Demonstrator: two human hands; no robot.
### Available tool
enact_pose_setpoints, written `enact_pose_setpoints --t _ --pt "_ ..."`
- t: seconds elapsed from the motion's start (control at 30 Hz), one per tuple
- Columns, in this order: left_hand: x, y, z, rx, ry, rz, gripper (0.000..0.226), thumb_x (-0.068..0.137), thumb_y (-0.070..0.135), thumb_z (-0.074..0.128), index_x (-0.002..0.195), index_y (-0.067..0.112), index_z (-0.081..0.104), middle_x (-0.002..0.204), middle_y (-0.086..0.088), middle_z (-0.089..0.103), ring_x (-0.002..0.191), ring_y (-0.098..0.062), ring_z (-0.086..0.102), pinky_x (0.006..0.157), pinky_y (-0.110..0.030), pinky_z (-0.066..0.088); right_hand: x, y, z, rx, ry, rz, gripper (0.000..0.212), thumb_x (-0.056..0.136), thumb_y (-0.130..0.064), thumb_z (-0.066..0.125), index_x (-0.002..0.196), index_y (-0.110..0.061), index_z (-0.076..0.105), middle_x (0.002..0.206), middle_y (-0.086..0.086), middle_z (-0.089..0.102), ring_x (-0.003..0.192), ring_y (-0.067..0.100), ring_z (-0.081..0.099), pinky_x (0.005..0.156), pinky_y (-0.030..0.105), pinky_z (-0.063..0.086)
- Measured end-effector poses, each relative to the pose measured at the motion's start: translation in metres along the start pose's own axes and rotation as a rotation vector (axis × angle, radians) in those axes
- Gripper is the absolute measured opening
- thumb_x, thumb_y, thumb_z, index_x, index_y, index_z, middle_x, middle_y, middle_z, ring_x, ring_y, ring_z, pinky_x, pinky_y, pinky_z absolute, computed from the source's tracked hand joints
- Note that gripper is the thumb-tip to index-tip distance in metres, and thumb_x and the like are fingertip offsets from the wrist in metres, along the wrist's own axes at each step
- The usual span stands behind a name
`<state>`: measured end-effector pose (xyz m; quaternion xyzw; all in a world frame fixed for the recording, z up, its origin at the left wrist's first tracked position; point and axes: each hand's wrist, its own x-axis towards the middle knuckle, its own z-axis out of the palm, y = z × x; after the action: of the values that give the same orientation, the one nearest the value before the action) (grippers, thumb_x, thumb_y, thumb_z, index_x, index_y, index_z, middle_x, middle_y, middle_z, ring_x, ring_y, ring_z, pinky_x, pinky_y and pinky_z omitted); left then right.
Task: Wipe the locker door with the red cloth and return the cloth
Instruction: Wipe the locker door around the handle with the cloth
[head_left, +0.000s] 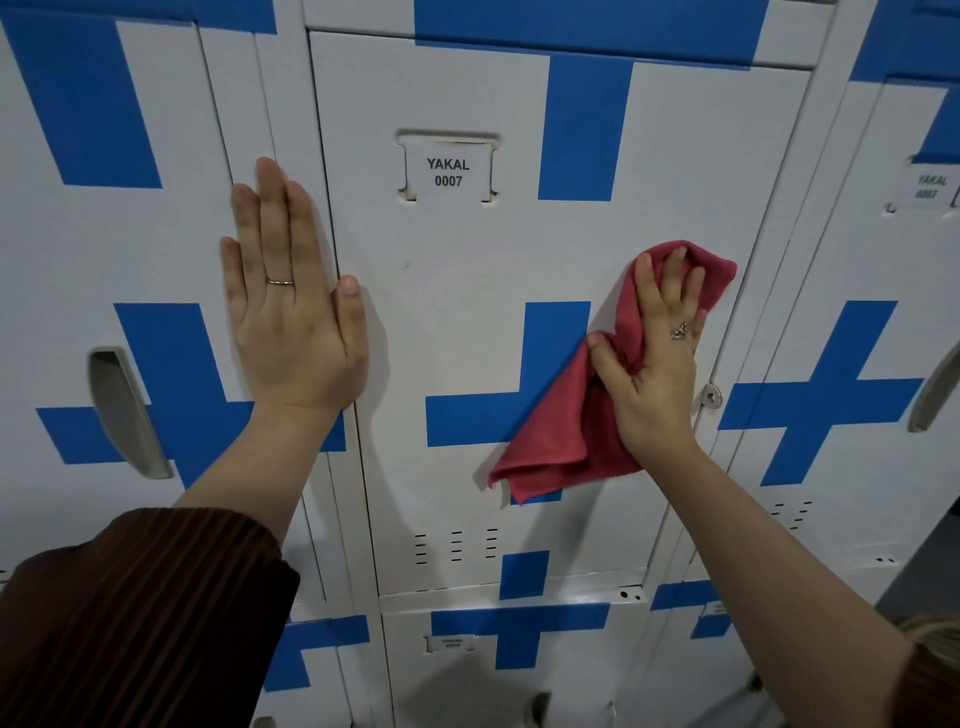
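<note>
1. The wiping looks to be under way: the right hand (649, 358) presses the crumpled red microfibre cloth (566, 415) flat against the white metal locker door with blue cross stripes (467, 291), at its right side near the latch edge.
2. Its fingers are spread and slightly curled over the cloth, the thumb pinning a fold; the cloth's lower corner hangs loose over the blue cross.
3. The left hand (291, 312) lies open and flat, fingers together, holding nothing, over the seam between this door and the neighbouring one.
4. Left to do, by my judgement: the door's upper part around the paper label reading YAKAL 0007 (448, 172), its left side, then returning the cloth.
5. A faint brownish smudge shows mid-door.
</note>
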<state>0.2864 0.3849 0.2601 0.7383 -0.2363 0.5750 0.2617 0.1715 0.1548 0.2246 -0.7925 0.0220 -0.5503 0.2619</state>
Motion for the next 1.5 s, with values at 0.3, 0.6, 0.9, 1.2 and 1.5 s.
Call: enact_pose_setpoints --t 0.3,0.6,0.9,1.2,1.5 --pt "-0.001 0.001 0.000 -0.002 -0.001 -0.004 0.062 0.092 0.027 0.023 0.145 -0.003 0.014 0.152 -0.024 0.014 0.141 -0.034 0.006 0.116 -0.035 -0.004 0.001 0.003 -0.018 -0.309 -0.261 -0.084 0.120 0.062 -0.066 0.062 0.143 -0.024 -0.015 0.147 -0.001 -0.022 0.132 0.011 -0.033 0.108 0.028 -0.021" --pt "0.000 0.000 0.001 -0.015 0.012 0.008 0.061 0.092 0.026 0.024 0.145 -0.004 0.015 0.151 -0.025 0.015 0.140 -0.034 0.006 0.116 -0.036 -0.002 -0.005 -0.004 -0.031 -0.631 -0.507 -0.081 0.144 0.046 -0.069 0.072 0.135 -0.027 -0.033 0.140 -0.012 -0.039 0.130 0.019 -0.038 0.103 0.027 -0.030" --pt "-0.001 0.000 0.001 -0.015 0.007 0.008 0.061 0.093 0.028 0.022 0.145 -0.004 0.014 0.151 -0.026 0.014 0.140 -0.036 0.007 0.116 -0.036 -0.002 -0.010 -0.003 -0.035 -0.671 -0.596 -0.113 0.146 0.049 -0.060 0.079 0.130 -0.032 -0.039 0.133 -0.011 -0.051 0.129 0.017 -0.040 0.103 0.027 -0.030" --pt "-0.001 0.000 0.001 -0.022 0.019 0.007 0.061 0.093 0.028 0.023 0.145 -0.003 0.014 0.151 -0.025 0.015 0.140 -0.035 0.008 0.116 -0.036 -0.002 -0.013 0.006 -0.028 -0.612 -0.489 -0.129 0.133 0.055 -0.072 0.065 0.140 -0.025 -0.024 0.144 -0.008 -0.037 0.135 0.020 -0.031 0.108 0.032 -0.023" --pt "-0.001 0.001 0.002 -0.025 0.024 0.005 0.061 0.093 0.028 0.022 0.145 -0.003 0.015 0.151 -0.025 0.015 0.140 -0.035 0.008 0.116 -0.037 0.000 -0.015 0.016 -0.018 -0.479 -0.289 -0.187 0.091 0.078 -0.067 0.039 0.143 -0.031 -0.014 0.148 -0.013 -0.017 0.137 0.013 -0.025 0.110 0.030 -0.018"
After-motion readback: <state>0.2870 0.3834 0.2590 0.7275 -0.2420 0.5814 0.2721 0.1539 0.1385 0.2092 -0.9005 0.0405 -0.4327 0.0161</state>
